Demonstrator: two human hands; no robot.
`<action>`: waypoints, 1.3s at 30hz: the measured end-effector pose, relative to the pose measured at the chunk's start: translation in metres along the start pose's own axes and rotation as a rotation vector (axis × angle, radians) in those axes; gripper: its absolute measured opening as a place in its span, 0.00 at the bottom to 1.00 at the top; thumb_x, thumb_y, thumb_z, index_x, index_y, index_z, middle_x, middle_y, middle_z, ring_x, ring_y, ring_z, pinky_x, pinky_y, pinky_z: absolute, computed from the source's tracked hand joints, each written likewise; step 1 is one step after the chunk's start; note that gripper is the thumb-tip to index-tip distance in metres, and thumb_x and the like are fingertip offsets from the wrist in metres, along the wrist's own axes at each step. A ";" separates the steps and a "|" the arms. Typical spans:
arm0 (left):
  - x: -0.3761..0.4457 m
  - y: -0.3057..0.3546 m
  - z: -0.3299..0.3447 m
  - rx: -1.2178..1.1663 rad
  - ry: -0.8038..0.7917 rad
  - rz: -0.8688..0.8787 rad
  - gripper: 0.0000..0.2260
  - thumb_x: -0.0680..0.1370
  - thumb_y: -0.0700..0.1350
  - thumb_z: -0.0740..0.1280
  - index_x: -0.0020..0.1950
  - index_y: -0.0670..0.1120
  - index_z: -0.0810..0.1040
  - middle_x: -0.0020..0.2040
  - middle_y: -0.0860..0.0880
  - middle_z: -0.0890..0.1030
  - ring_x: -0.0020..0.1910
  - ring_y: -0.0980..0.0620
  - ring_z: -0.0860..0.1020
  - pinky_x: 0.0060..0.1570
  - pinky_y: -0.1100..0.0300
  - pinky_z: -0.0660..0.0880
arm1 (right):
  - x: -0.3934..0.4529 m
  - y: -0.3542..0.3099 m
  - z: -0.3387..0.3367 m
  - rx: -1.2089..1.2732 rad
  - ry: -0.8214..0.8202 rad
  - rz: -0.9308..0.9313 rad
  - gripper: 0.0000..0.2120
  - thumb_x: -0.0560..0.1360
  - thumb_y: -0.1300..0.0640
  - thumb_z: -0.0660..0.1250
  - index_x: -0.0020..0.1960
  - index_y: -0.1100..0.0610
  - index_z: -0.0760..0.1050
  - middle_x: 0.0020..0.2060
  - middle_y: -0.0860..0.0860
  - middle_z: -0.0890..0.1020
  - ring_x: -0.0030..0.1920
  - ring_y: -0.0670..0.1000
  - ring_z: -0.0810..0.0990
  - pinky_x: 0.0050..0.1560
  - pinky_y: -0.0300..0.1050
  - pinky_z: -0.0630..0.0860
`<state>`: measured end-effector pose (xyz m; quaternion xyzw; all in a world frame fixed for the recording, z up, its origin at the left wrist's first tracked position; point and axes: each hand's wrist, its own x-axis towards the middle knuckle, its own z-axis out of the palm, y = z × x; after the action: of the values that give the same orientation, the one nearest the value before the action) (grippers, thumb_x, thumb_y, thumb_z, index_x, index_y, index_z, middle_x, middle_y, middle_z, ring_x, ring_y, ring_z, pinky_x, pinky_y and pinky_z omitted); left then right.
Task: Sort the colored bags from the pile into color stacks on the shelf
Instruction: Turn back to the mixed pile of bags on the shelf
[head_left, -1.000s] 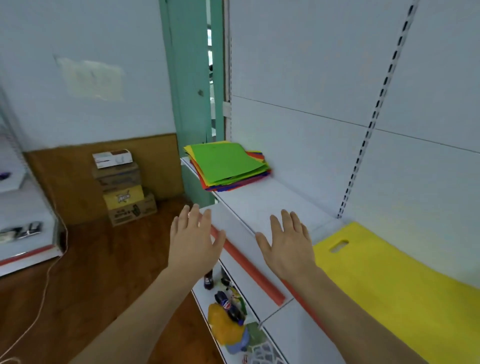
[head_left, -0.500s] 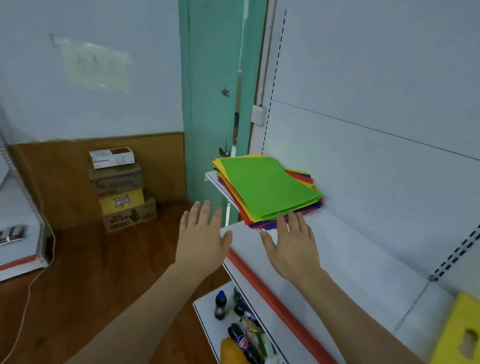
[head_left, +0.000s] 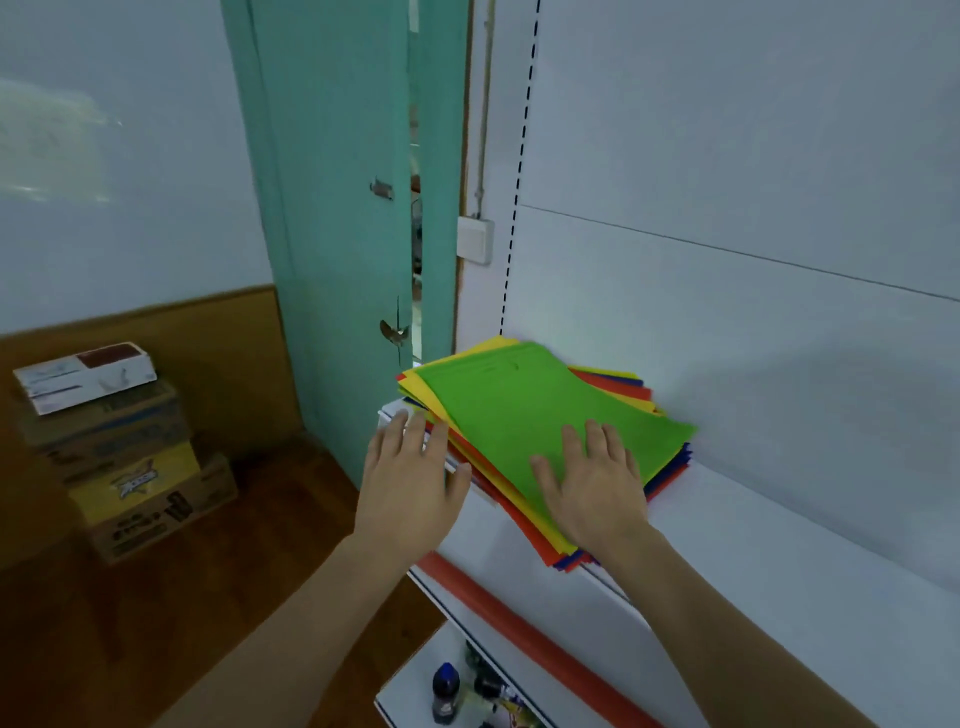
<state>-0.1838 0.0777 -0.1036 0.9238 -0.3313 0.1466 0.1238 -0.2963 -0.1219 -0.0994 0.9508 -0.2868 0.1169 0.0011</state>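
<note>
A pile of flat colored bags (head_left: 524, 410) lies at the left end of the white shelf (head_left: 779, 582). A green bag is on top, with yellow, red and blue edges showing beneath. My right hand (head_left: 592, 488) lies flat with straight fingers over the near part of the green bag. My left hand (head_left: 410, 483) is spread open at the pile's left edge, over the shelf's front corner; whether it touches the pile is unclear.
A red strip (head_left: 519, 629) runs along the shelf's front edge. A lower shelf holds bottles (head_left: 445, 699). A teal door frame (head_left: 332, 208) stands behind the pile. Stacked cardboard boxes (head_left: 124, 457) sit on the wooden floor at the left.
Both hands have moved forward to the pile; my right hand now lies on the green bag. The view has shifted left, and the yellow bag on the right is out of sight.
</note>
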 end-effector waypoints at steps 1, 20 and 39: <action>0.014 -0.004 0.004 0.002 -0.004 0.019 0.30 0.85 0.64 0.52 0.82 0.49 0.64 0.83 0.44 0.63 0.83 0.42 0.56 0.81 0.41 0.54 | 0.011 -0.003 0.005 -0.001 -0.016 0.014 0.38 0.83 0.31 0.48 0.84 0.56 0.59 0.83 0.60 0.59 0.83 0.61 0.54 0.81 0.61 0.57; 0.168 -0.019 0.074 0.086 -0.186 0.461 0.42 0.80 0.73 0.47 0.84 0.44 0.59 0.84 0.39 0.58 0.84 0.40 0.53 0.80 0.37 0.48 | 0.059 -0.017 0.031 -0.155 -0.148 0.349 0.39 0.79 0.25 0.42 0.82 0.44 0.62 0.83 0.57 0.60 0.84 0.60 0.54 0.82 0.64 0.54; 0.182 -0.028 0.068 -0.019 -0.187 0.543 0.43 0.79 0.72 0.56 0.82 0.41 0.61 0.79 0.35 0.66 0.78 0.35 0.61 0.78 0.37 0.57 | 0.012 -0.034 0.005 -0.053 0.061 1.106 0.34 0.78 0.36 0.64 0.73 0.59 0.63 0.65 0.58 0.74 0.66 0.61 0.72 0.60 0.58 0.77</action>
<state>-0.0186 -0.0279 -0.1063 0.8097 -0.5777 0.0855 0.0575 -0.2665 -0.1003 -0.0992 0.6544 -0.7459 0.1204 -0.0282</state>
